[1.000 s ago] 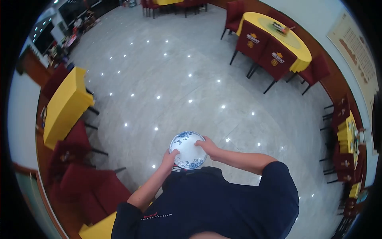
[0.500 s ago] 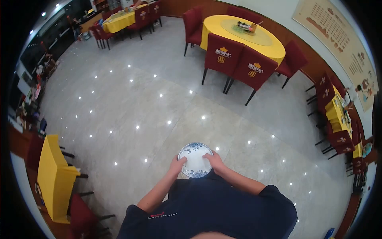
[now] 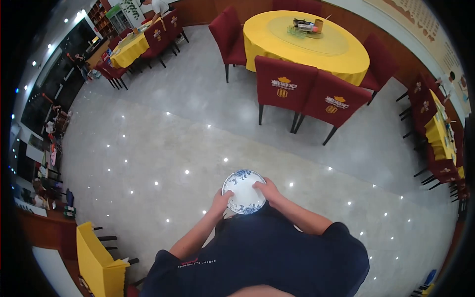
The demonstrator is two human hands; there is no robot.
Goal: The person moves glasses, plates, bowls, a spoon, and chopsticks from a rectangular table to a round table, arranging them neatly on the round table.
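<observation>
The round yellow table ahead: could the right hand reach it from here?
Probably not. The right hand holds the plate close to the body with the left hand, and open floor plus two red chairs lie before the table.

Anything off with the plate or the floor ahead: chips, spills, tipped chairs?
Nothing stands out. The plate looks whole between left hand and right hand; the floor shows only lamp reflections; chairs stand upright.

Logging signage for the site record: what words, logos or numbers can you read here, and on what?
Red chair backs: gold emblem with lettering, too blurred to read.
Dark shirt sleeve: white line of print, too small to read.
Wall poster: rows of print, unreadable.
Plate in left hand and right hand: blue pattern, no text.
</observation>
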